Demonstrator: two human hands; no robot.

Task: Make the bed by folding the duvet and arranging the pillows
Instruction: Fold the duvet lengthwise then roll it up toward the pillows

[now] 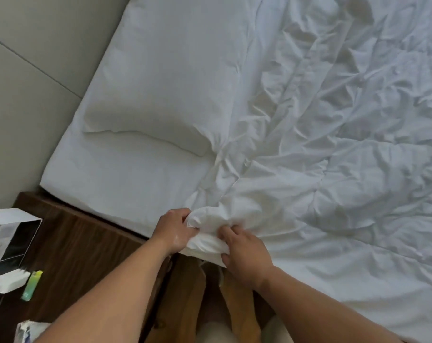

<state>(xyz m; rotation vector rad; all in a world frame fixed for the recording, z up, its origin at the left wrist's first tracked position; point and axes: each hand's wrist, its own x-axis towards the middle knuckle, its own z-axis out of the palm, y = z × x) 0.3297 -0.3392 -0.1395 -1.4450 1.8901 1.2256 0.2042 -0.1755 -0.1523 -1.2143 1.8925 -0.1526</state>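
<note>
A crumpled white duvet (333, 157) covers the right and middle of the bed. Its near corner is bunched at the bed's near edge. My left hand (174, 231) grips that bunched corner from the left. My right hand (244, 251) pinches the same corner from the right, fingers curled into the cloth. A white pillow (165, 78) lies flat at the head of the bed, upper left, with the duvet's edge touching its right side. The white sheet (116, 181) shows bare below the pillow.
A dark wooden nightstand (81, 246) stands at the lower left beside the bed frame. On it lie a white charger (11, 280), a green lighter (32, 285) and a black and white box (7, 238). A padded grey headboard wall (24, 70) fills the left.
</note>
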